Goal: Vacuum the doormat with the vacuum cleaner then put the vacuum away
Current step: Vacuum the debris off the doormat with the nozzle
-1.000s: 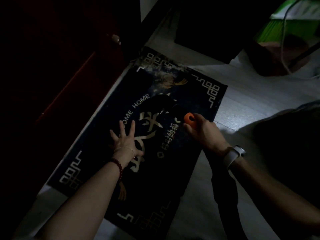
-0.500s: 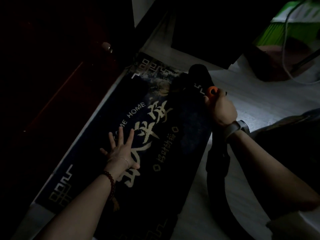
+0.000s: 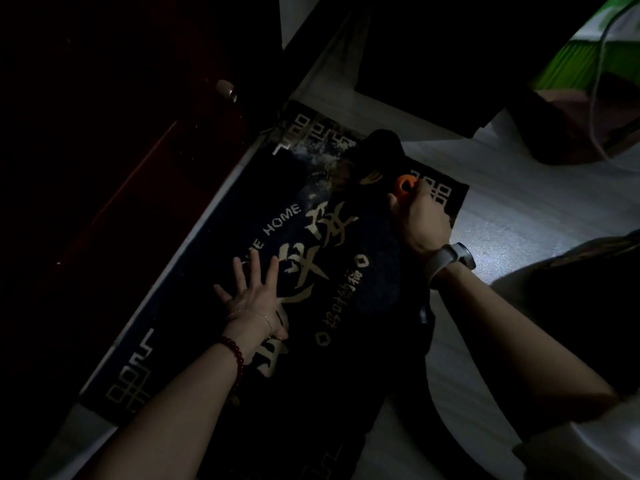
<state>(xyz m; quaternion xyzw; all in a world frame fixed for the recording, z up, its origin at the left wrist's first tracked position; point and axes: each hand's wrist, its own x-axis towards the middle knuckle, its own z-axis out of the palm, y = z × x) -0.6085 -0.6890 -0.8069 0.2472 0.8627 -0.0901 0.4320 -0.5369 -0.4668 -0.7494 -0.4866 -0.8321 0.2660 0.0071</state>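
Observation:
A dark blue doormat (image 3: 194,327) with pale lettering and corner patterns lies on the floor in dim light. My left hand (image 3: 251,294) presses flat on its middle, fingers spread. My right hand (image 3: 417,220) grips the handle of a black hand-held vacuum cleaner (image 3: 381,150) with an orange button, whose dark body rests over the mat's far end. A black hose or cord trails from under my right wrist toward the near right.
A dark red door (image 3: 104,150) with a round doorstop (image 3: 227,90) runs along the mat's left side. Dark furniture (image 3: 433,57) stands beyond the mat. A green broom (image 3: 571,64) and a thin cable lie at the top right. Pale floor (image 3: 502,209) stretches right.
My right hand has carried the vacuum from the mat's middle to its far end, then held there. My left hand stays pressed flat on the mat.

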